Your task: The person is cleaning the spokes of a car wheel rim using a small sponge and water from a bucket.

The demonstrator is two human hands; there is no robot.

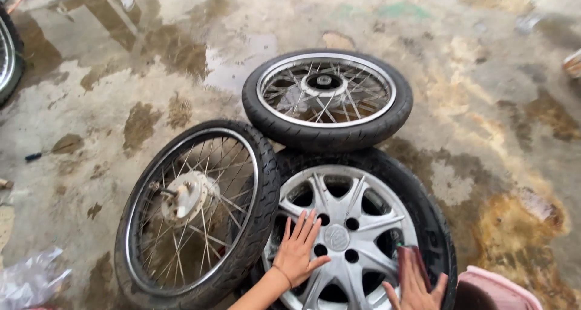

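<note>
The risk I judge most likely here is the tilted black-tyred spoked motorcycle wheel with the bare axle hub (196, 210) sliding or toppling. It leans at about 9 o'clock against the silver multi-spoke alloy car wheel in its black tyre (357, 231), resting only on tyre rubber, and the wet, stained concrete floor (496, 104) beneath gives little grip. Any push on the alloy wheel could shift that support, and the protruding axle end could strike a wrist. A second black-tyred spoked wheel with a chrome rim (327, 98) lies flat at 12 o'clock, its tyre overlapping the top of the car tyre, so it too could slip if the car wheel moves. Puddles on the floor could also let the car wheel skid under pressure.

The left hand (298, 249) lies flat on the alloy face, fingers spread wide and pointing toward 12 o'clock, palm pressed just left of the centre cap, gripping nothing. The right hand (416, 283) sits at about 4 o'clock on the wheel, fingers extended and pressing a small dark reddish-brown pad or block (409, 253) against the rim edge; whether the fingers curl round it I cannot tell. A pink rounded object (497, 289) shows at the lower right corner.
</note>
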